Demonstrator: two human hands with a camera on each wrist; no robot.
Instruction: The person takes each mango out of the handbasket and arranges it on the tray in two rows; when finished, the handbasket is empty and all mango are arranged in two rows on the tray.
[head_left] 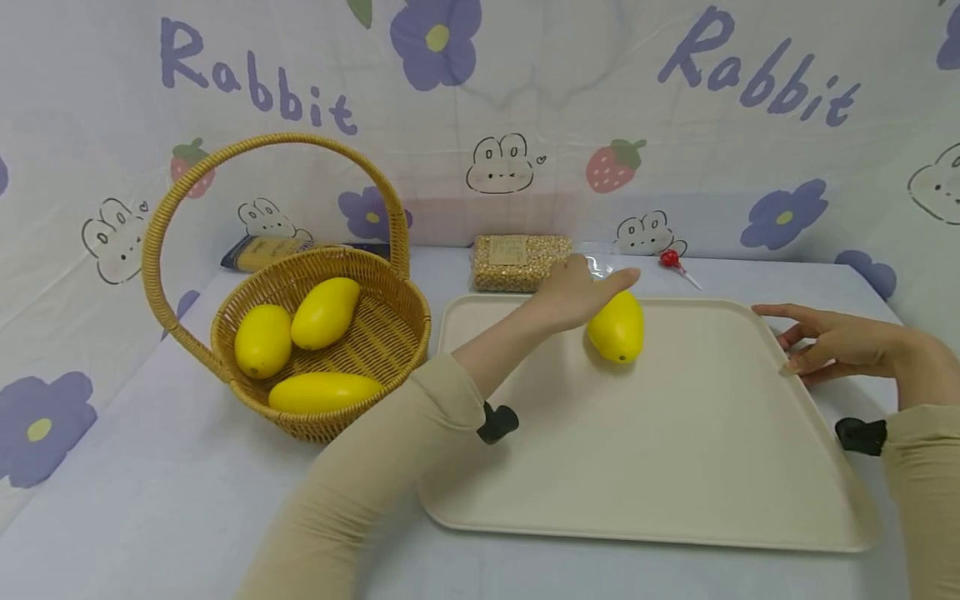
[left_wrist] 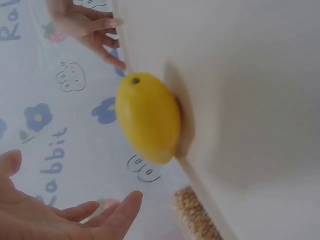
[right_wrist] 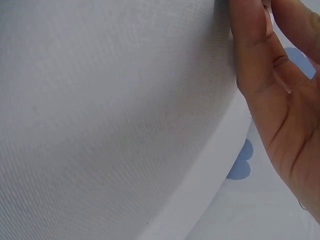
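Note:
A yellow mango lies on the beige tray, close to its far edge. My left hand reaches over that edge just beyond the mango. In the left wrist view the left hand has its fingers spread, with a gap between them and the mango. At the tray's right side my right hand rests its fingertips against the rim, the index finger stretched toward the far corner. The right wrist view shows the right hand with its fingers nearly straight. Three more mangoes lie in a wicker basket.
The basket's tall handle rises left of the tray. Behind the tray lie a bag of kernels and a red lollipop. A yellow and dark package sits behind the basket. A printed cloth hangs at the back.

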